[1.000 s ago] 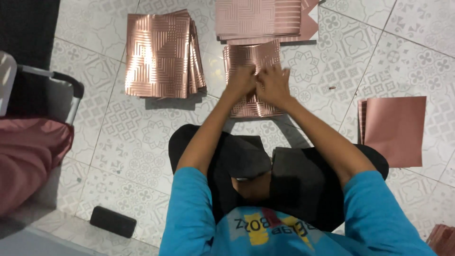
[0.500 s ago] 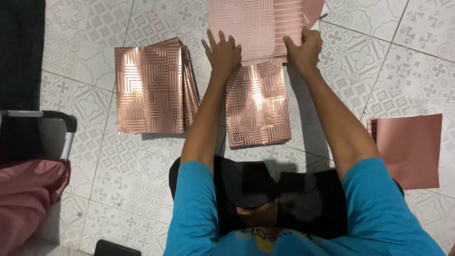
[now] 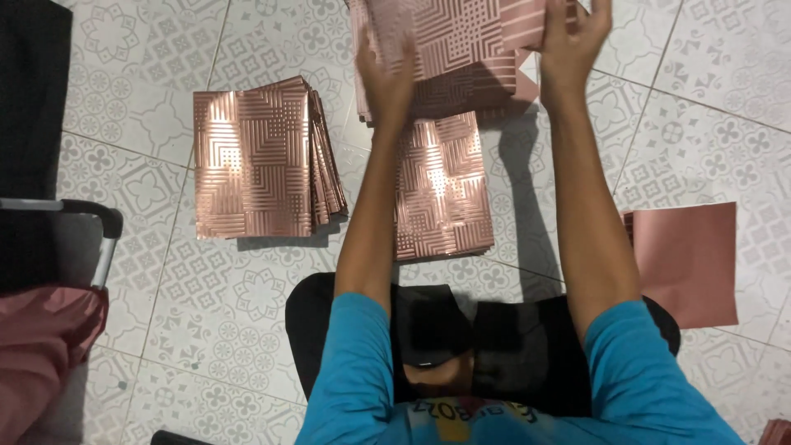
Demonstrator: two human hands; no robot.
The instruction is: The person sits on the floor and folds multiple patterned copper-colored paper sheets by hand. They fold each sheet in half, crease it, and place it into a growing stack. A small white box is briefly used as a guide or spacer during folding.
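Both arms reach forward over the tiled floor (image 3: pixel 247 321). The left hand (image 3: pixel 387 78) and the right hand (image 3: pixel 573 41) hold a copper patterned sheet (image 3: pixel 461 33) at its two sides, near the top edge of the view. The left hand is blurred, so I cannot tell how its fingers close; the right hand closes on the sheet's right edge. Under the sheet lies a stack of similar sheets (image 3: pixel 461 91). Nearer to the person, between the arms, lies a folded piece (image 3: pixel 441 189). To the left is a pile of folded pieces (image 3: pixel 259 165). A plain pink sheet (image 3: pixel 688 264) lies at the right, well apart.
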